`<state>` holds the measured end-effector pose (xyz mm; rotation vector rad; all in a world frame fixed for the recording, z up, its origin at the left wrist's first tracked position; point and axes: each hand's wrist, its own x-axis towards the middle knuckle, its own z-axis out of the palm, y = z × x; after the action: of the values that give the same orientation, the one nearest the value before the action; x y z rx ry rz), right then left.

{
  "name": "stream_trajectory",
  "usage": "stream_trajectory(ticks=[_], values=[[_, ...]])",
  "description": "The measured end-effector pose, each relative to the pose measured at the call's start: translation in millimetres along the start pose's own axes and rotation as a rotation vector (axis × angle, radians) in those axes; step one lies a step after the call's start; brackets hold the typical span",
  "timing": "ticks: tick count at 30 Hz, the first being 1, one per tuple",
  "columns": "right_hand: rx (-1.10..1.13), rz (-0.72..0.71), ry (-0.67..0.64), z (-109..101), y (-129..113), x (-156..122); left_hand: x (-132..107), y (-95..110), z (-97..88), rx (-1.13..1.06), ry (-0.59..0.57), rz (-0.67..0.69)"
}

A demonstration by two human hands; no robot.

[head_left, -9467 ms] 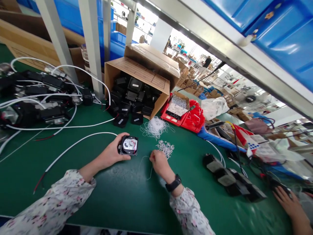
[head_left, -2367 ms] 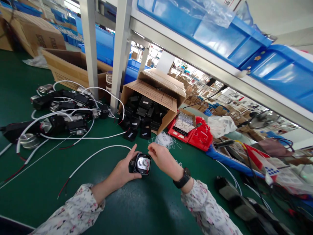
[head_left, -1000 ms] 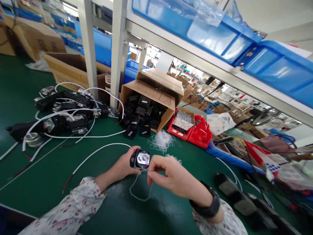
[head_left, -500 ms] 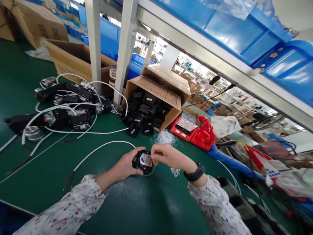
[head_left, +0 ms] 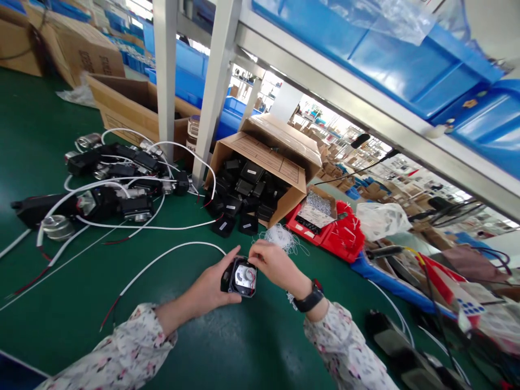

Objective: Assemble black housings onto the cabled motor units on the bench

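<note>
Head view: left hand (head_left: 211, 284) grips a small black fan (head_left: 239, 277) while right hand (head_left: 274, 265) fingertips pinch at its top edge

One black module (head_left: 242, 276), one tipped carton (head_left: 264, 157), two red trays (head_left: 299, 226) (head_left: 345, 244)

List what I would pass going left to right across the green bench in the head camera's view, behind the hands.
Black units tangled in white cables → cardboard box tipped on its side, full of black parts → red tray → white plastic bag.
</note>
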<state>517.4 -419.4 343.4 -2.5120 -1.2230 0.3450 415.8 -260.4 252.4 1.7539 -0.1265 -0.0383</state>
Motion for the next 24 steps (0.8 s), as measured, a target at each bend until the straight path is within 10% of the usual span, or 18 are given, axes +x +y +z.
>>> stream_trajectory(ticks=[24], values=[[-0.085,0.105,-0.071,13,-18,27,-3,5,1.1,-0.017,0.034,-0.037]])
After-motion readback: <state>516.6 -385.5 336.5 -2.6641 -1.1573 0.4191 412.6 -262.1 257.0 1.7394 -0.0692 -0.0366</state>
